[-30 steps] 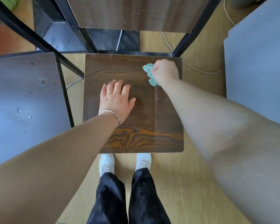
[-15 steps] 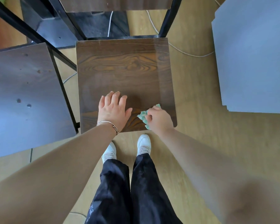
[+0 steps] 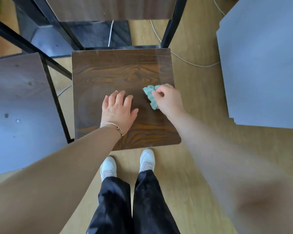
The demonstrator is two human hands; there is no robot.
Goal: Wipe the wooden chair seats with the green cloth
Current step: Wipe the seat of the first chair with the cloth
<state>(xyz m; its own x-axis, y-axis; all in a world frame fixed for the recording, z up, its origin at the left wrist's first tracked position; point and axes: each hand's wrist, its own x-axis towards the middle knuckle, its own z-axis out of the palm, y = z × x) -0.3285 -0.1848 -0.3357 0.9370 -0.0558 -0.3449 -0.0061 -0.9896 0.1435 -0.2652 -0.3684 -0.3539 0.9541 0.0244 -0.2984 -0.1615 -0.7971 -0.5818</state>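
**Cloth climbs back up the right side of the seat**

Half a second ago the right hand (image 3: 169, 98) had the green cloth (image 3: 150, 96) down at the near edge of the chair seat (image 3: 122, 71); a second ago it was up at the far right corner. Now the cloth sits about midway along the right side, so the hand is running back-and-forth strokes down that strip. I judge the right band is getting well covered, while the centre and left of this seat remain to be wiped, as does the neighbouring seat (image 3: 15, 98) to the left.

The right arm reaches forward and inward, wrist slightly bent, fingers (image 3: 156, 92) clenched on the bunched cloth, pinching it against the wood. The blur along that forearm suggests quick motion. The left hand (image 3: 118, 110) lies flat, palm down, fingers spread and grasping nothing, pressed on the middle of the seat, apparently steadying the chair. It is just beside the cloth but not touching it.
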